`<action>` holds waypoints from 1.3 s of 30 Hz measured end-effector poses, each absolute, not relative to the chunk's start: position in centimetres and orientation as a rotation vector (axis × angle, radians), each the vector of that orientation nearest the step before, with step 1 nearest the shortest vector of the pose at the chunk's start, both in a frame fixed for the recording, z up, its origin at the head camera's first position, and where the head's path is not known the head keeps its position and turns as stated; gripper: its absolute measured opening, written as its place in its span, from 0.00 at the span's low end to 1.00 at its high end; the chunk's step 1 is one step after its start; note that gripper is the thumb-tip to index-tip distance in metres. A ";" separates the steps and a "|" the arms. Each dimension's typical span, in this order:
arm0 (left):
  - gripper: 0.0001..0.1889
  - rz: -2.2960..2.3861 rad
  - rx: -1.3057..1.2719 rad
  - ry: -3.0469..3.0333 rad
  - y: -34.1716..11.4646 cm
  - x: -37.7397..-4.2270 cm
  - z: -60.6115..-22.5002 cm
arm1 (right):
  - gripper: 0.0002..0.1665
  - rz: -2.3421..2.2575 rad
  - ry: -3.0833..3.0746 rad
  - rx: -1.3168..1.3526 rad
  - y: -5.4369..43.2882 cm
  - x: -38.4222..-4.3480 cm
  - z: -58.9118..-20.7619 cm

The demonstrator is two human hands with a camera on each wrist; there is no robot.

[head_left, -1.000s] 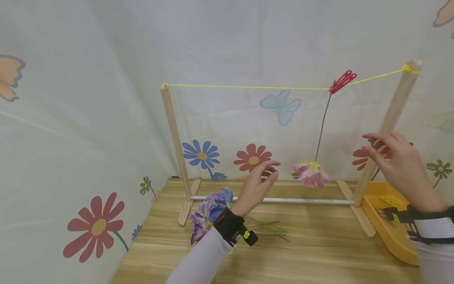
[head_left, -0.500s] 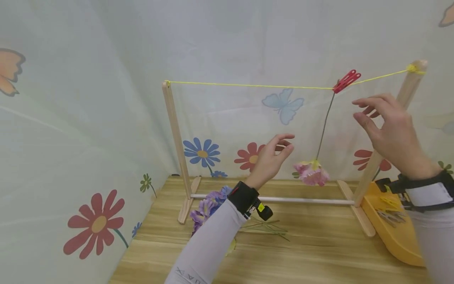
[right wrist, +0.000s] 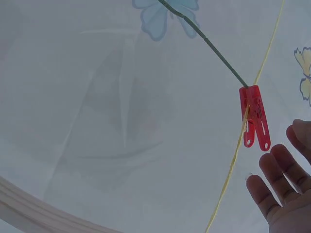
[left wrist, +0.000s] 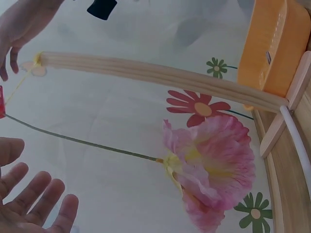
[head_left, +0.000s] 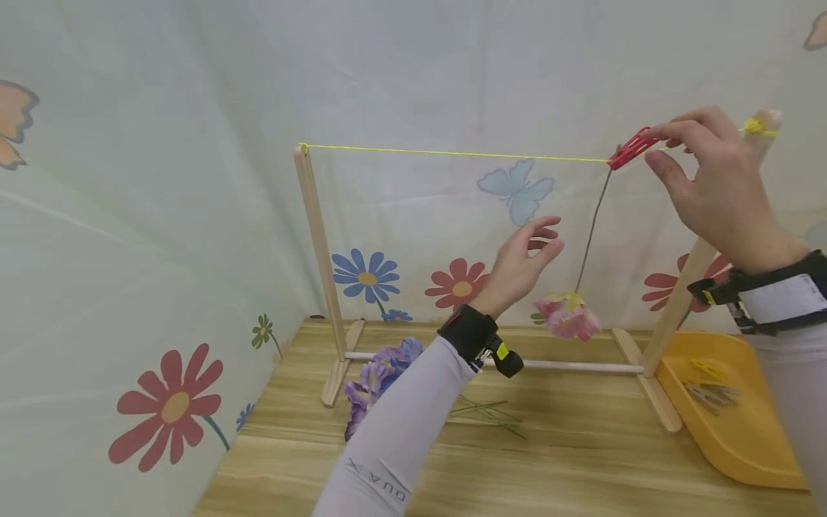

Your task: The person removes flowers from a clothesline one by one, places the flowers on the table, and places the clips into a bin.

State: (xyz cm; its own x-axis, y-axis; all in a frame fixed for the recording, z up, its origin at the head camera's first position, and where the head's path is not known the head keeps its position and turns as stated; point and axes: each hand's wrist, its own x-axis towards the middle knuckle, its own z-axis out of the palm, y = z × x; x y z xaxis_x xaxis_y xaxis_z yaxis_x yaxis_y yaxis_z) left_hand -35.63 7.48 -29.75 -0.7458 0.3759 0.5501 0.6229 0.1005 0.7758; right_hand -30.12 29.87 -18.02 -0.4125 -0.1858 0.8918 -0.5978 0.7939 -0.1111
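Note:
A red clothespin (head_left: 629, 149) sits on the yellow string (head_left: 452, 152), clipping the green stem of a pink artificial flower (head_left: 568, 318) that hangs head down. My right hand (head_left: 723, 187) is at the pin's handle ends, thumb and fingers apart; the right wrist view shows a small gap between the fingertips (right wrist: 266, 159) and the handles. Left of the hanging stem, my left hand (head_left: 522, 264) is raised in the air with loosely bent fingers, holding nothing. In the left wrist view the flower (left wrist: 211, 170) fills the space beyond that hand.
Two wooden posts (head_left: 319, 251) hold the string, joined low down by a white rod (head_left: 568, 365). Purple and blue artificial flowers (head_left: 375, 380) lie on the wood-grain table (head_left: 581, 459), partly behind my left sleeve. A yellow tray (head_left: 743, 452) at right holds several clothespins (head_left: 711, 395).
My right hand has risen from beside the right post up to the red clothespin. My left hand has moved up and rightward, closer to the hanging stem. The flower stays hanging.

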 end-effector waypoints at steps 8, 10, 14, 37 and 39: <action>0.28 -1.724 -1.001 -2.253 10.1 -35.7 -28.9 | 0.21 0.481 -2.108 0.570 30.2 -30.2 -16.3; 0.29 -1.730 -1.001 -2.266 10.6 -35.6 -28.8 | 0.21 0.458 -2.158 0.569 30.4 -30.3 -15.9; 0.31 -1.754 -1.009 -2.282 11.4 -35.5 -28.9 | 0.23 0.420 -2.245 0.598 30.9 -30.6 -15.3; 0.15 -1.719 -0.916 -2.164 12.3 -34.7 -28.7 | 0.14 0.379 -2.429 0.482 31.3 -30.5 -14.0; 0.15 -1.733 -0.904 -2.158 12.3 -34.5 -28.6 | 0.14 0.433 -2.432 0.439 31.3 -30.4 -14.0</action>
State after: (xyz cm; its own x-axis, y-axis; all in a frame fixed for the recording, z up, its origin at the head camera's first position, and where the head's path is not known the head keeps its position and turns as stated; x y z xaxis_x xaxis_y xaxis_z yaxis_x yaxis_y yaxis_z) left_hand -34.55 12.32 -28.63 -0.7832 0.3182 0.5342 0.5902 0.1106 0.7996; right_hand -30.36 31.31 -14.00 -0.7513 -0.2047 0.6274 -0.4086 0.8909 -0.1986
